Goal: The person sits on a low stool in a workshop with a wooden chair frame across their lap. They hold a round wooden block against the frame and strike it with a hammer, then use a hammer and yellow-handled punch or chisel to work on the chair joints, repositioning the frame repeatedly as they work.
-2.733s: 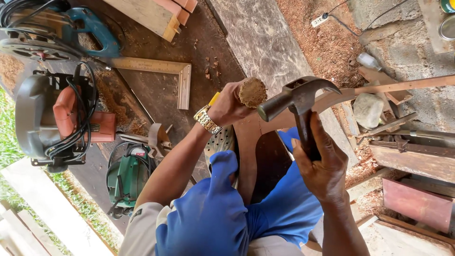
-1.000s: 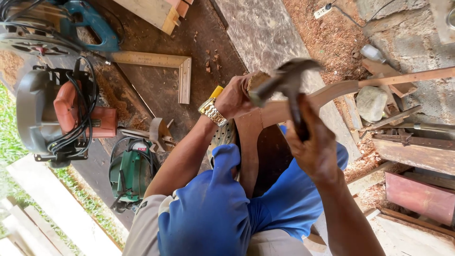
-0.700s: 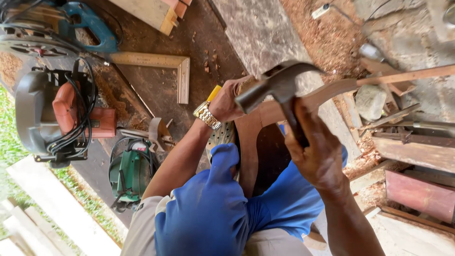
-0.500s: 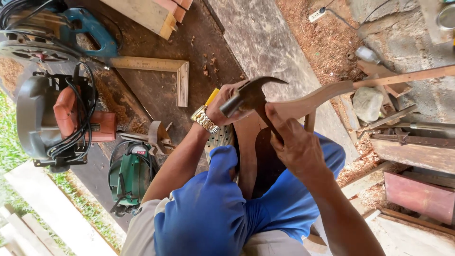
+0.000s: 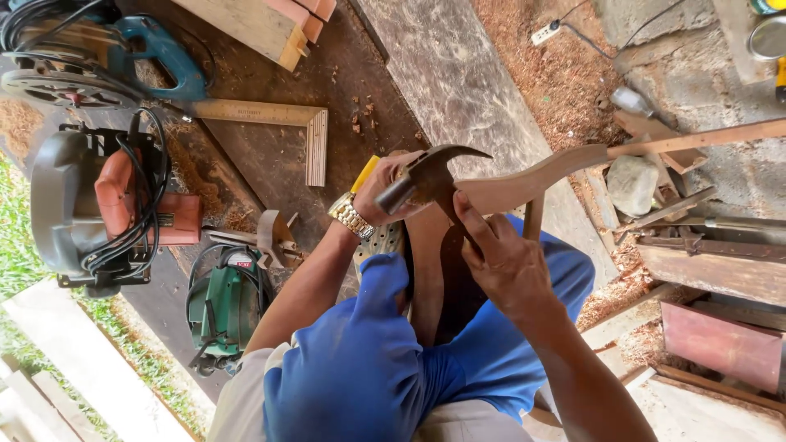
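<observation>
The dark worktop fills the upper left, littered with sawdust and carrying a large grey and red circular saw with its cord coiled on top, a green power tool below it, and a blue-handled saw near the top edge. A metal try square lies flat between them, and pale timber offcuts sit at the top.

Across the person's blue-clad knees rests a long curved wooden piece, which runs rightward toward a rough stone and scrap boards on the sawdust-covered floor.

The left hand, with a metal wristwatch, is wrapped around a yellow-handled tool held against the end of the curved piece; its working tip is hidden by the fist. The right hand has its fingers closed on the shaft of a claw hammer, whose head sits right at the left fist.

The hammer head is so near the left knuckles that a glancing blow could land on them. The piece is steadied only on the legs, so a strike might shift it, letting the held tool skid or split the wood off line.
</observation>
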